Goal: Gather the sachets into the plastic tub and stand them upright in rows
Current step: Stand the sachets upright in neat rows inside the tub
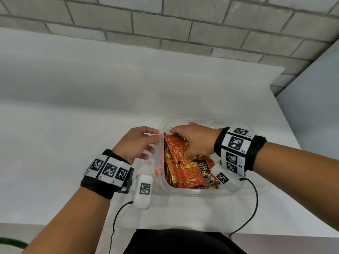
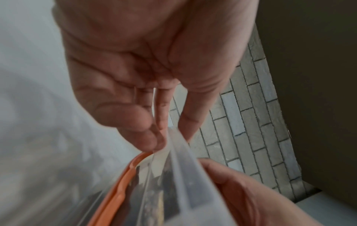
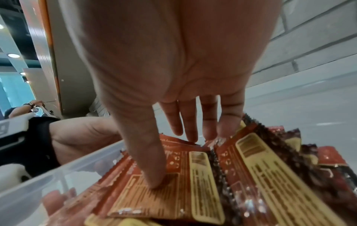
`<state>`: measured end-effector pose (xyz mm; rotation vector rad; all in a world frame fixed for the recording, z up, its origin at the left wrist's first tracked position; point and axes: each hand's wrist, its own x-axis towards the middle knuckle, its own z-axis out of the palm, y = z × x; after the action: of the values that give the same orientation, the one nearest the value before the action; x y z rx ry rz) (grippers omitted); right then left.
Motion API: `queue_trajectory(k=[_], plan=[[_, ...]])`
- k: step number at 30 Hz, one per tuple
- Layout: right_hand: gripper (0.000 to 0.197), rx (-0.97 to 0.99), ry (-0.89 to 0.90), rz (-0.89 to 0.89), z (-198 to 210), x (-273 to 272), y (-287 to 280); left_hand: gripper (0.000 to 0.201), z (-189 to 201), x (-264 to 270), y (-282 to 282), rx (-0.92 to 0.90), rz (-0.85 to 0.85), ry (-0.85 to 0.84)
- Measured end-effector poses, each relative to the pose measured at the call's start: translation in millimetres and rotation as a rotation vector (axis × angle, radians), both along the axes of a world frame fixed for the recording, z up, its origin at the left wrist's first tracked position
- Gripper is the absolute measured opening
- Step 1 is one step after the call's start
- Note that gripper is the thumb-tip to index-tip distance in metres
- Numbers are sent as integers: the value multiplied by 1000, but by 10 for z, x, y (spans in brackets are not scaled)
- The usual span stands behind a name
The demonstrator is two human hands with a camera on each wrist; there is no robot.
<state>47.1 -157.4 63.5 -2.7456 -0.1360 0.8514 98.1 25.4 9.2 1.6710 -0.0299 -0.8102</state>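
We have the tub [image 1: 211, 191] in the lower middle of the head view, on the white table [image 1: 73, 125], with the sachets [image 1: 190, 173] already inside it, most lying flat or leaning in a loose heap rather than standing. Our left hand [image 1: 136, 143] sits at the tub's left wall, fingers nearly straight and touching the rim by the orange clip [image 1: 158, 171]; it grips nothing. Our right hand [image 1: 192, 139] reaches into the tub: the thumb [image 3: 154, 175] presses on the face of one sachet while the fingers [image 3: 190, 122] extend over the top edges of the pack, a loose pinch on a few sachets, as far as we can tell. To do this step well, we should brace the tub firmly, square the bunch against the left wall, tip it upright and hold it there.
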Motion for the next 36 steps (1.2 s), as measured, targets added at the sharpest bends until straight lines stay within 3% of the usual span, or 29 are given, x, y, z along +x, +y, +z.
queue_trajectory(k=[6,10,13,21,23,30,33,36], plan=[[78,-41,-28,25,-23,11,-29,28,-24,3,8,-20,8,7],[33,-52,3,95,18,-18,-111,27,-19,19,12,-3,-6,-6],[18,94,45,36,67,-74,-171,22,1,67,5,52,-21,-63],[17,476,-47,-422,200,-346,-634,22,-57,76,9,55,-20,-101],[18,492,-41,-504,134,-394,-709,22,-81,74,13,39,-7,-86],[21,437,-80,-494,6,-330,-590,23,-95,61,16,11,1,-68],[19,456,-182,-510,133,-287,-614,23,-91,57,20,4,0,-69],[18,578,-346,-639,229,-254,-697,23,-94,43,27,3,-1,-71]])
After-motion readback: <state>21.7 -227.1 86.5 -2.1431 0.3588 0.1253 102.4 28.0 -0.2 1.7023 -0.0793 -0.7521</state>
